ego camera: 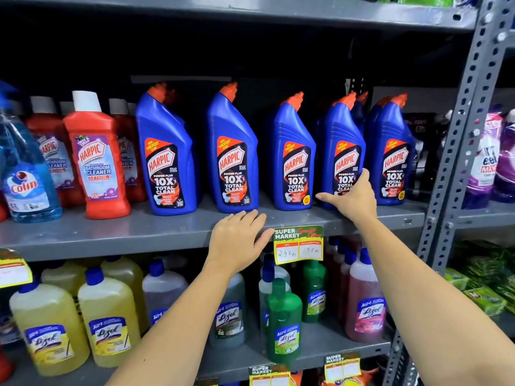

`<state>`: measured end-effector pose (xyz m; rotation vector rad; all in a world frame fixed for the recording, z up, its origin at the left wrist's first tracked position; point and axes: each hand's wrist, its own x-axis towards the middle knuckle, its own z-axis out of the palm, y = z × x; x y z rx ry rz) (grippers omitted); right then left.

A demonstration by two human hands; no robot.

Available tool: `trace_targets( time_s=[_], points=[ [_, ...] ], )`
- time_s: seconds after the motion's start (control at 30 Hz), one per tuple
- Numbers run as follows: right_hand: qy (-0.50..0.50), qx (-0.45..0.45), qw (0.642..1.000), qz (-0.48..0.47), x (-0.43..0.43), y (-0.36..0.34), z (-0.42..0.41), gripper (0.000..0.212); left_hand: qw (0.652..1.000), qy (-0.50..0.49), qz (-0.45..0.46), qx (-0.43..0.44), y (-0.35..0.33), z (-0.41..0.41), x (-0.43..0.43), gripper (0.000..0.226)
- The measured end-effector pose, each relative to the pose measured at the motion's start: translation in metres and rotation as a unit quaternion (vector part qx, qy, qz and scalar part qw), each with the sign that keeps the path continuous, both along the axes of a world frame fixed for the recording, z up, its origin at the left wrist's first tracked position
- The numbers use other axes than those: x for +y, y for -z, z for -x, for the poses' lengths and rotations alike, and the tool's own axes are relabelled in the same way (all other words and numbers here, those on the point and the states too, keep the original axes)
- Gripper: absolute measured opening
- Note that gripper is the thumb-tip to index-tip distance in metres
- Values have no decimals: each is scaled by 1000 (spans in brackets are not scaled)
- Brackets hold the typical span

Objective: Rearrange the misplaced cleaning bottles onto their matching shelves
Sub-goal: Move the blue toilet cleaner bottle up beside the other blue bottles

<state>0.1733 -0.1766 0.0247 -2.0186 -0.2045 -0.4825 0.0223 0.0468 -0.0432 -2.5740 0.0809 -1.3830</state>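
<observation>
Several blue Harpic toilet-cleaner bottles with orange caps stand in a row on the grey middle shelf (111, 235). My right hand (351, 196) wraps the lower front of the fourth blue Harpic bottle (342, 140), fingers on its right side and thumb stretched left. That bottle stands upright on the shelf. My left hand (237, 240) lies palm down on the shelf's front edge, just below the second blue Harpic bottle (232, 151), holding nothing. Red Harpic bathroom cleaner bottles (94, 154) and a blue Colin spray bottle (26, 174) stand at the left.
On the lower shelf stand yellow Lizol bottles (108, 316), a green Lizol bottle (284, 321) and a pink Lizol bottle (365, 299). A price tag (298, 245) hangs on the shelf edge. A perforated upright post (457, 140) bounds the right; purple refill pouches (485, 162) lie beyond it.
</observation>
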Motion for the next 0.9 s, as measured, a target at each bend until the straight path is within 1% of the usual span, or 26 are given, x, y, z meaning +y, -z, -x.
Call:
trace_targets(
  time_s=[0.07,0.1,0.13,0.17,0.2,0.27,0.3,0.37,0.4,0.43,0.47,0.53,0.6,0.67,0.77,0.83,0.9],
  points=[
    [-3,2,1000,2,0,0,2,124,1000,1,7,13,1,0,1,45],
    [-4,-12,1000,2,0,2,4,124,1000,0,12,21,1,0,0,46],
    [-4,-46,999,-8,0,5,8,120,1000,-2,16,26,0,1,0,47],
    [-5,-98,995,-30,0,11,14,111,999,-4,20,27,0,1,-1,49],
    [-2,-160,985,-63,-1,19,23,98,1000,-7,20,19,1,2,-3,50],
    [24,-272,954,-126,-2,52,43,69,1000,-7,22,-12,11,10,-7,53],
    [38,-302,940,-152,-2,73,52,60,999,5,32,-33,20,17,-8,55],
    [43,-308,934,-174,0,125,71,52,996,37,58,-64,53,36,-12,58],
    [37,-292,940,-174,1,152,79,51,994,52,69,-60,76,44,-14,59],
    [26,-263,950,-168,4,179,86,51,993,67,87,-36,103,53,-14,59],
    [10,-227,961,-158,8,202,92,53,991,82,103,8,130,59,-15,59],
    [-35,-151,979,-132,16,238,102,53,978,82,119,149,188,71,-15,59],
    [-69,-76,990,-99,22,263,110,50,949,49,118,288,243,82,-14,57],
    [-99,-9,993,-69,25,277,118,54,916,-1,134,378,279,90,-12,60],
    [-123,36,992,-4,28,296,123,70,879,-57,158,445,302,86,-8,76],
    [-123,86,988,26,30,310,123,86,873,-69,161,455,308,81,-8,77],
    [-121,129,983,39,34,320,122,102,872,-72,166,454,310,78,-10,74]
  ],
)
